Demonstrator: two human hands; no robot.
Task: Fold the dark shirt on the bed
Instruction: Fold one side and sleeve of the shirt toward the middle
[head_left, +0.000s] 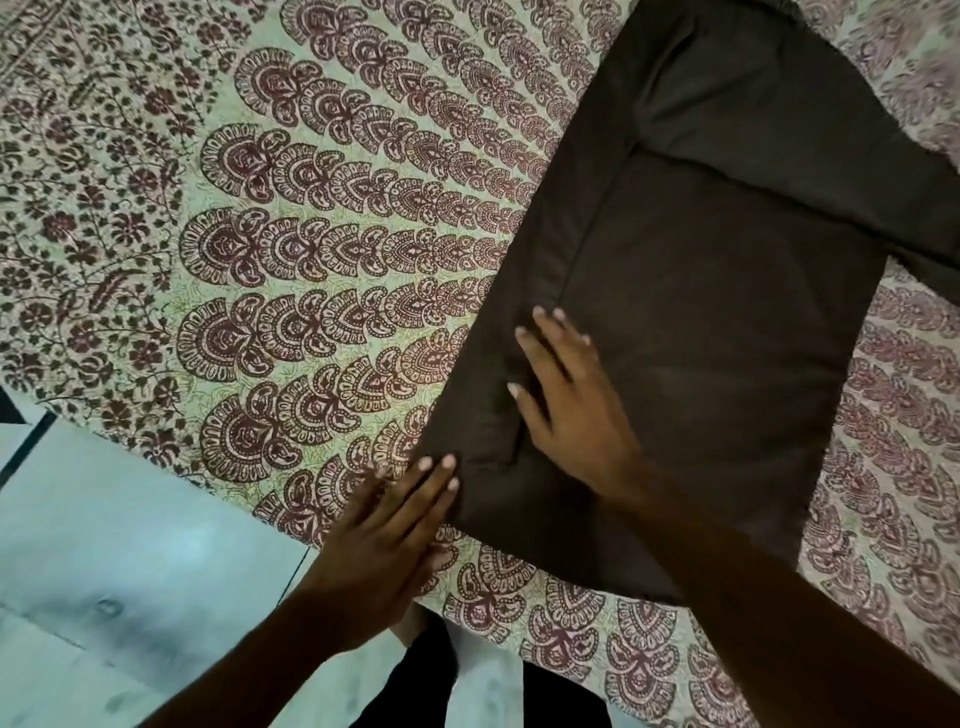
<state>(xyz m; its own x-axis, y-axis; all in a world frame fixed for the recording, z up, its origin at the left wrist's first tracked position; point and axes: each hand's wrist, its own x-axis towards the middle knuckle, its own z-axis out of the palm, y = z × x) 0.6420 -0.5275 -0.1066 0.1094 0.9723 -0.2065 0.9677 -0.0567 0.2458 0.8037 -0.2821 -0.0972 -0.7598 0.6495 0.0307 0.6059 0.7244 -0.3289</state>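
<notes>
Now, starting at the left: the pale glossy floor (104, 545) shows beside the bed, then comes the cream bedspread printed with maroon paisley arches (311, 234). My left hand (384, 540) lies at the bed's near edge, fingers straight and close together, their tips touching the near left corner of the dark brown cloth shirt (701, 312). My right hand (566, 410) rests flat on the shirt just beyond. Its fingers are straight and slightly fanned, palm down on the strip of cloth turned in along the left side. Neither hand pinches anything. The shirt lies spread on the bedspread right of the middle, its left side folded inward with a long straight ridge running away from me. A sleeve (924, 208) sticks out at the far right, not yet folded.

I judge the step in hand to be setting that left fold. To do it well, I should sweep the flat right palm along the ridge away from me so the crease lies straight, while the left fingertips square the corner and stop the hem creeping. Light, even pressure is best; dragging would bunch the layer beneath.
</notes>
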